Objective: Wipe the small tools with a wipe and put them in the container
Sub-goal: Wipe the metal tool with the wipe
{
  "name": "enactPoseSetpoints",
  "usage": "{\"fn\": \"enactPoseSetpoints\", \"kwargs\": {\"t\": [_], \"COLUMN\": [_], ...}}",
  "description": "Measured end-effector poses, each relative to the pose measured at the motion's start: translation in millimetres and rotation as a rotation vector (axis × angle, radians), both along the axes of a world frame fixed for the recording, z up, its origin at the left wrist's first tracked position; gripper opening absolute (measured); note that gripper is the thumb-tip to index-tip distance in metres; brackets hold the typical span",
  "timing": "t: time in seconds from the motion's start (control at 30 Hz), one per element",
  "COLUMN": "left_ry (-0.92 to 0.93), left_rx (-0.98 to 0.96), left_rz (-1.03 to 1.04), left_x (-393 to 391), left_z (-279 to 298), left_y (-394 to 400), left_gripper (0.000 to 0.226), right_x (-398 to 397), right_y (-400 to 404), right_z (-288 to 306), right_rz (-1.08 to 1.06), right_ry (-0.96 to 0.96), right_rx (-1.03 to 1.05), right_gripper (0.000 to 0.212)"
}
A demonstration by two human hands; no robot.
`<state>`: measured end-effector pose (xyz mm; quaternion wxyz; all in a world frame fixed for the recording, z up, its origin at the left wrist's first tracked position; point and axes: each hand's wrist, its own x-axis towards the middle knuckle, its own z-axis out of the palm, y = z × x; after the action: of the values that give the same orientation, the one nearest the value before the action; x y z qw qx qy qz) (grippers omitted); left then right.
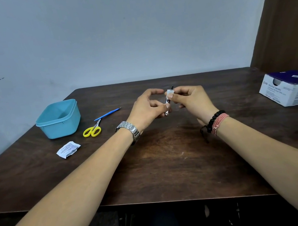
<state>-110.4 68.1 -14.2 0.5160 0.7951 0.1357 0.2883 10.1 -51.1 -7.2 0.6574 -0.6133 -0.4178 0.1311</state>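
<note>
Metal nail clipper (167,102), small and silvery, held upright above the dark brown wooden table (168,157), well to the right of the light blue square plastic container (59,119). Gripped at its lower end between thumb and curled fingers of the left hand (147,107); index finger arched over toward the top. Pinched near its upper end through a small white wipe (169,92) by thumb and fingertips of the right hand (192,100), wipe folded round the blade-like tip. Steel watch (130,132) on the left wrist; black bead bracelet and pink thread band (217,122) on the right.

Just right of the container, lying flat: small yellow-handled scissors (93,130), blades pointing away, and a thin blue plastic stick tool (108,114) touching or crossing the scissor tips. In front of the container, toward the near edge: torn white printed wipe sachet (68,149). Far right of the container, at the table's right edge: white and dark purple cardboard box of alcohol swabs (291,87). Inside of the container shows only blue plastic.
</note>
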Motion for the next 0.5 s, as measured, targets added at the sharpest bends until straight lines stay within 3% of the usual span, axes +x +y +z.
{"fn": "enactPoseSetpoints", "kwargs": {"t": [0.33,0.5], "left_ry": [0.014,-0.073], "left_rx": [-0.039,-0.505], "left_rz": [0.021,-0.155], "left_x": [-0.7,-5.2], "left_z": [1.1,4.6], "left_y": [-1.8,-3.3], "left_gripper": [0.041,0.037], "right_x": [1.5,3.2], "right_y": [-1.8,-3.1], "right_z": [3.0,3.7], "right_rz": [-0.032,-0.027], "right_ry": [-0.009,-0.021], "right_rx": [0.091,0.134], "right_gripper": [0.011,0.007]}}
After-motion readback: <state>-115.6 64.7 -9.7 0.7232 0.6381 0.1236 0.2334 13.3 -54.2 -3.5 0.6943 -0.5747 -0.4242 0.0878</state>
